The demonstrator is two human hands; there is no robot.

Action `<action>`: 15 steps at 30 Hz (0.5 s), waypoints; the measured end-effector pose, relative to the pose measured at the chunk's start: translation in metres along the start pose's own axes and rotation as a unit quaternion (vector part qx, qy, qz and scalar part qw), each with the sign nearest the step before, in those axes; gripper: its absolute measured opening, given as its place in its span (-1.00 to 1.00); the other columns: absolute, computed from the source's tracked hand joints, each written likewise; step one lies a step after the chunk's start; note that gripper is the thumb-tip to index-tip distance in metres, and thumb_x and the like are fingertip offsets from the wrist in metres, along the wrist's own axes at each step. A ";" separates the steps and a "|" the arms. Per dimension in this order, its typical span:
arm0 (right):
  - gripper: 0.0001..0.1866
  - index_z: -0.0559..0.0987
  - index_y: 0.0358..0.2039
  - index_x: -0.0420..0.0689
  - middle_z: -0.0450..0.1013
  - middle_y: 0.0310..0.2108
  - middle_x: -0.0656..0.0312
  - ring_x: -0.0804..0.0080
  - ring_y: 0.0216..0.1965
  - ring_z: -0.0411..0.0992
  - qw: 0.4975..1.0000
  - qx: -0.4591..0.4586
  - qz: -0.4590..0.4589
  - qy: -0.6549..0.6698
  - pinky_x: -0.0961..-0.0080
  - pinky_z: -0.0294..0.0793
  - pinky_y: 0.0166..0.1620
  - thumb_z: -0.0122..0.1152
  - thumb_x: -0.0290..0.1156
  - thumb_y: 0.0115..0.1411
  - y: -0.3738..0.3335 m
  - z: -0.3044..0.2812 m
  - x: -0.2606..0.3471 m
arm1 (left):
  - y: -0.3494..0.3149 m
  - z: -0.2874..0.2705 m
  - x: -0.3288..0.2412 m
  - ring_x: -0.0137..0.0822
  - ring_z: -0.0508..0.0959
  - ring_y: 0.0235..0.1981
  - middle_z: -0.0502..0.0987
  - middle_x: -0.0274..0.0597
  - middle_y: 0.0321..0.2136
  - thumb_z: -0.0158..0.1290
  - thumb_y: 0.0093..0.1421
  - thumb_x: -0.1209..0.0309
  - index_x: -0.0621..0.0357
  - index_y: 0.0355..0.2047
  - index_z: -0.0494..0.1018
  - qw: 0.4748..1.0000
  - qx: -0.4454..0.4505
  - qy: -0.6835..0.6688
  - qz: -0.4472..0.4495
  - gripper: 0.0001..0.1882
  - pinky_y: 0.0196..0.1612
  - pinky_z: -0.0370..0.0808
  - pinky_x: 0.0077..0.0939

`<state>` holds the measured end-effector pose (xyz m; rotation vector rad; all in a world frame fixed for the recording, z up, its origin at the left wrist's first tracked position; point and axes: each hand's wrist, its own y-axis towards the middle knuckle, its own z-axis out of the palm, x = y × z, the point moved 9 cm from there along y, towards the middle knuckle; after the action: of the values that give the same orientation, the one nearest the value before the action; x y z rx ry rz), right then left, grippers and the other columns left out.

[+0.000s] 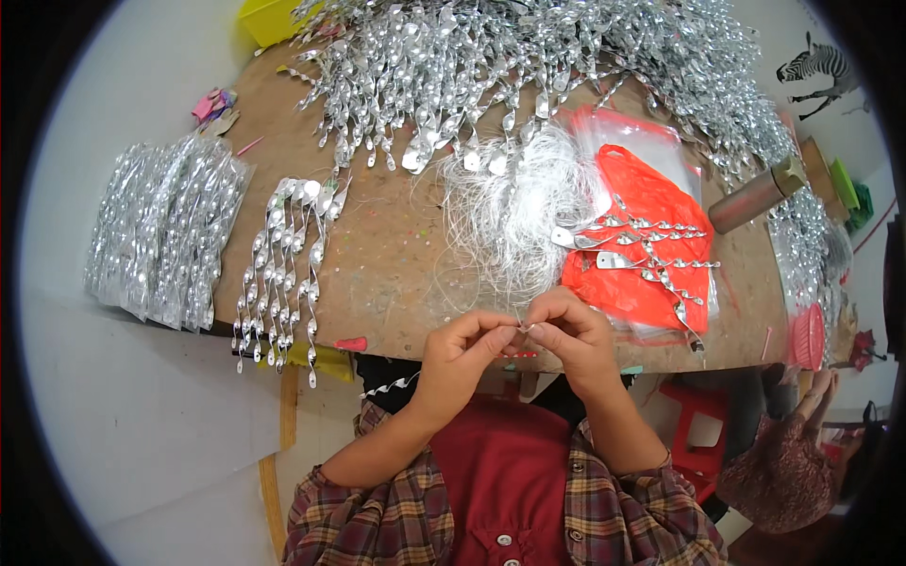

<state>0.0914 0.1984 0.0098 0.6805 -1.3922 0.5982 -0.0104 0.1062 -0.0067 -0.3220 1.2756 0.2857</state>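
At the table's front edge, my left hand (458,363) and my right hand (576,341) meet fingertip to fingertip, both closed in a pinch. Something tiny and pale shows between the fingertips, too small to name. Beside my left wrist a twisted silver strip (389,386) sticks out below the table edge; my hand hides its other end. Just beyond my fingers lies a loose tangle of clear, shiny thread (519,212). To its right, several twisted silver strips (651,247) rest on a red plastic bag (628,292).
Silver spirals (415,66) are heaped along the far side of the brown table (377,274). More strips (283,255) hang over the front edge, beside bagged bundles (165,231). A metal flask (755,195) lies at the right. Another person (783,467) sits at lower right, near a red stool (694,429).
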 end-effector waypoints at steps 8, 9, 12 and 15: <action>-0.92 0.48 -0.40 -0.20 0.37 -0.42 0.35 0.63 -0.36 0.30 0.991 0.010 0.094 0.094 0.66 0.28 -0.26 0.19 -0.49 0.10 -0.001 0.006 -0.013 | 0.000 -0.003 0.005 -0.49 0.52 -0.39 0.55 -0.21 -0.38 0.02 0.20 0.48 0.30 -0.24 0.47 0.996 -0.017 -0.076 -0.033 -0.84 -0.30 0.47 -0.65; -0.91 0.48 -0.40 -0.20 0.37 -0.43 0.36 0.64 -0.37 0.30 0.991 0.009 0.098 0.094 0.66 0.28 -0.26 0.19 -0.48 0.10 -0.002 0.006 -0.014 | 0.000 -0.003 0.006 -0.49 0.52 -0.39 0.55 -0.21 -0.38 0.02 0.20 0.48 0.30 -0.24 0.47 0.996 -0.017 -0.076 -0.033 -0.84 -0.30 0.47 -0.65; -0.91 0.48 -0.40 -0.20 0.38 -0.45 0.37 0.64 -0.38 0.30 0.990 0.010 0.101 0.095 0.66 0.28 -0.27 0.19 -0.47 0.11 -0.002 0.006 -0.014 | 0.001 -0.003 0.008 -0.50 0.52 -0.40 0.55 -0.21 -0.38 0.03 0.20 0.48 0.30 -0.24 0.47 0.996 -0.019 -0.076 -0.031 -0.84 -0.30 0.46 -0.66; -0.91 0.49 -0.39 -0.20 0.38 -0.45 0.37 0.65 -0.38 0.30 0.990 0.011 0.102 0.093 0.67 0.28 -0.27 0.19 -0.48 0.11 -0.002 0.007 -0.012 | 0.001 -0.004 0.008 -0.52 0.51 -0.42 0.54 -0.22 -0.40 0.04 0.19 0.48 0.29 -0.26 0.47 0.997 -0.022 -0.071 -0.033 -0.85 -0.32 0.45 -0.69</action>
<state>0.0867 0.1919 -0.0023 0.4894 -1.2891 0.8201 -0.0121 0.1056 -0.0157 -0.3737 1.1175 0.2765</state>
